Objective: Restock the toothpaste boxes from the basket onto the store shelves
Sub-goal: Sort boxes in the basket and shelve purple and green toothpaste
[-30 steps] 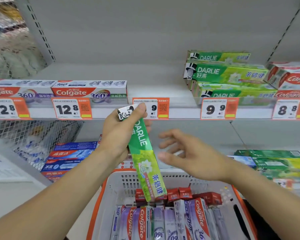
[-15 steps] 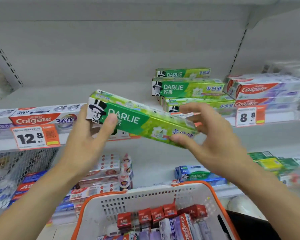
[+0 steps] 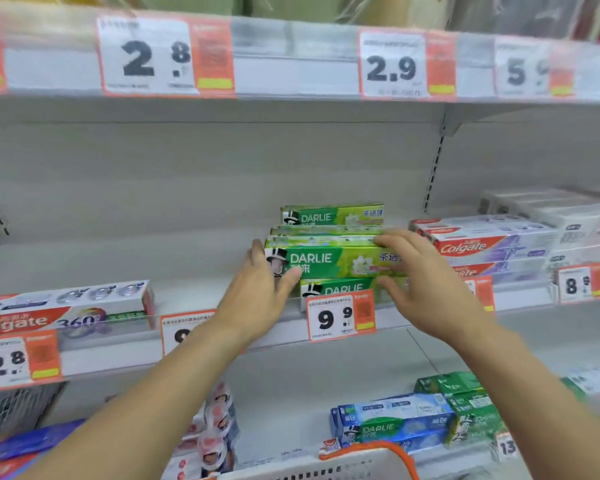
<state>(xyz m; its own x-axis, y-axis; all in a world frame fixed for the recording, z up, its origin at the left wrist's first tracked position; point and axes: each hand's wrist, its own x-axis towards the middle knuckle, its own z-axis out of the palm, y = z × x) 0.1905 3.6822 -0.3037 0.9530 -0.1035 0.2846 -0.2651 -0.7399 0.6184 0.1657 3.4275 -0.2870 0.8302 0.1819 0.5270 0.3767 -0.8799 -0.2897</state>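
A green Darlie toothpaste box (image 3: 333, 263) lies flat on top of another green Darlie box (image 3: 336, 289) at the front of the middle shelf (image 3: 187, 271). My left hand (image 3: 260, 289) holds its left end, thumb across the printed face. My right hand (image 3: 426, 282) holds its right end, fingers on top and thumb below. More green Darlie boxes (image 3: 329, 216) are stacked just behind. The white basket with an orange rim (image 3: 361, 462) shows only its top edge at the bottom of the view; its contents are hidden.
Colgate boxes (image 3: 482, 244) stand right of the Darlie stack, and a Colgate 360 box (image 3: 66, 306) lies at the left. A 9.9 price tag (image 3: 340, 317) hangs below the stack. Blue and green Darlie boxes (image 3: 392, 420) fill the lower shelf. Another shelf edge runs overhead.
Both hands carried the green Darlie box up from over the basket, turned it level and set it on the Darlie stack. The view rose, so the basket is nearly out of frame.
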